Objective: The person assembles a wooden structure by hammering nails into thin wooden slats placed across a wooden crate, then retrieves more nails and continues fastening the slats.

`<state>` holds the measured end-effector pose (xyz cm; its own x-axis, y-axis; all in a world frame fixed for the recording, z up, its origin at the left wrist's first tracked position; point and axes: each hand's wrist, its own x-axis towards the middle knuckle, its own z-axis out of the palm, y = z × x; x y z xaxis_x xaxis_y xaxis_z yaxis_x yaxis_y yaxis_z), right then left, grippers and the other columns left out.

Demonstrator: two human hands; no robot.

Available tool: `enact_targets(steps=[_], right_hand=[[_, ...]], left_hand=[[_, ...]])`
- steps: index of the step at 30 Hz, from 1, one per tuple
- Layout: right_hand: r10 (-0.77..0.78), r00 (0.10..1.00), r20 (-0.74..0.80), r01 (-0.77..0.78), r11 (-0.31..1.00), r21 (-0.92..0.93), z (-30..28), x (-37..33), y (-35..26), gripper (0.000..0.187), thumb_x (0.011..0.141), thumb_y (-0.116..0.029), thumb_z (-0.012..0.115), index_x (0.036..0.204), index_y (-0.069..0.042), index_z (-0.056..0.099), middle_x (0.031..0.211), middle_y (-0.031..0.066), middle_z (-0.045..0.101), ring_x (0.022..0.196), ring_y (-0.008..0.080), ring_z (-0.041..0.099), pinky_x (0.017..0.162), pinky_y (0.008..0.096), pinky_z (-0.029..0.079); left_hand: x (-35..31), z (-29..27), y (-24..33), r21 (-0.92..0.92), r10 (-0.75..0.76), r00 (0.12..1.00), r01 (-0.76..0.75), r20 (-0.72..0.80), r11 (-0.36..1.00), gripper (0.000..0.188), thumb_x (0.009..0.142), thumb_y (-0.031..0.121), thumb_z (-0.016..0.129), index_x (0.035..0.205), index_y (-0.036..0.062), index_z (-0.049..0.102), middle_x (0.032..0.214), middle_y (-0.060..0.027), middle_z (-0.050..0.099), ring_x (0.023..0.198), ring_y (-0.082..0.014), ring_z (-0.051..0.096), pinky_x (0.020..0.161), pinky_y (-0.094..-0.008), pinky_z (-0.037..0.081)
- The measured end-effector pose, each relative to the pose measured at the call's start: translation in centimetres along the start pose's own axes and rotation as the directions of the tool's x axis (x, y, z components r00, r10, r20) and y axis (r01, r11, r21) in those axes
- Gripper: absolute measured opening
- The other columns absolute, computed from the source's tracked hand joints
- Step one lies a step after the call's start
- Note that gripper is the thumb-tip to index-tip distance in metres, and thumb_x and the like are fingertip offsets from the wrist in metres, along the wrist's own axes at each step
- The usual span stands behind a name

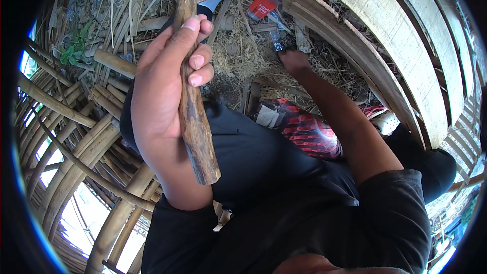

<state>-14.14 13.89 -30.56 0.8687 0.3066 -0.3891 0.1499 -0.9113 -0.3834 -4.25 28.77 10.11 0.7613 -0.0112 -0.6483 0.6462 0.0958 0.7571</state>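
My left hand is wrapped round the rough wooden handle of a hammer. The hammer's worn head is at the top edge of the view, partly cut off, and the handle's butt end points back toward me. Farther off, my right arm stretches out to the straw-strewn ground. There my right hand is small and closed, its fingertips at a crumpled clear plastic bag. What lies between those fingers is too dark and small to make out.
Curved wooden slats rise at the right. Bamboo poles form a lattice at the left. A red-printed plastic cup lies on the straw beyond my right hand. A red and black patterned bundle lies beside my leg.
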Motion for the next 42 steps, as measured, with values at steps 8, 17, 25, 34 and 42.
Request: enact_targets(steps=[8, 17, 25, 34, 42], right_hand=[[0.064, 0.993, -0.095, -0.039, 0.967, 0.250, 0.0, -0.5, 1.2, 0.017, 0.095, -0.019, 0.059, 0.101, -0.009, 0.072, 0.091, 0.0150, 0.073, 0.087, 0.0328, 0.073, 0.077, 0.0460, 0.058], [-0.021, 0.995, 0.097, -0.092, 0.177, 0.980, -3.2, -4.5, 2.6, 0.023, 0.097, -0.026, 0.071, 0.105, -0.005, 0.070, 0.089, 0.0040, 0.073, 0.080, 0.0139, 0.067, 0.073, 0.0339, 0.054], [0.004, 1.000, -0.021, 0.016, 0.511, 0.860, -7.8, -4.4, 2.0, 0.025, 0.097, -0.024, 0.072, 0.108, -0.002, 0.071, 0.089, 0.0038, 0.075, 0.083, 0.0108, 0.069, 0.074, 0.0278, 0.054], [-0.072, 0.997, 0.007, -0.001, 0.077, 0.997, -24.1, -8.0, -4.6, 0.023, 0.100, -0.016, 0.068, 0.114, 0.001, 0.065, 0.091, 0.0043, 0.072, 0.054, 0.0031, 0.046, 0.048, 0.0208, 0.035], [-0.126, 0.932, -0.339, 0.351, 0.093, 0.932, -36.5, -9.7, -8.1, 0.012, 0.099, -0.009, 0.064, 0.107, -0.001, 0.067, 0.089, 0.0065, 0.074, 0.060, 0.0041, 0.057, 0.050, 0.0199, 0.042]], left_hand=[[0.0, 0.1, -0.2, -0.005, -0.007, 0.999, 0.007, 0.043, 1.000, 0.031, 0.107, 0.019, 0.053, 0.124, -0.0068, 0.054, 0.103, -0.0022, 0.054, 0.064, -0.0012, 0.042, 0.049, -0.0155, 0.036], [0.3, -1.4, -0.6, -0.071, 0.022, 0.990, -0.012, 0.138, 0.997, 0.024, 0.102, 0.013, 0.062, 0.116, -0.0054, 0.058, 0.107, -0.0068, 0.060, 0.073, -0.0062, 0.049, 0.055, -0.0196, 0.040], [-0.1, -1.3, -1.1, -0.058, 0.029, 0.992, -0.022, 0.124, 0.998, 0.027, 0.105, 0.012, 0.056, 0.122, -0.0083, 0.054, 0.111, -0.0080, 0.057, 0.071, -0.0040, 0.045, 0.053, -0.0179, 0.040], [0.3, -2.5, -1.9, -0.053, 0.059, 0.988, -0.051, 0.143, 0.997, 0.023, 0.102, 0.012, 0.060, 0.118, -0.0052, 0.058, 0.105, -0.0052, 0.060, 0.072, -0.0038, 0.048, 0.054, -0.0188, 0.041], [1.3, -4.4, -2.6, -0.145, 0.011, 0.969, 0.026, 0.248, 0.989, 0.019, 0.101, 0.013, 0.061, 0.106, -0.0055, 0.059, 0.082, -0.0041, 0.056, 0.066, -0.0083, 0.049, 0.053, -0.0222, 0.043]])
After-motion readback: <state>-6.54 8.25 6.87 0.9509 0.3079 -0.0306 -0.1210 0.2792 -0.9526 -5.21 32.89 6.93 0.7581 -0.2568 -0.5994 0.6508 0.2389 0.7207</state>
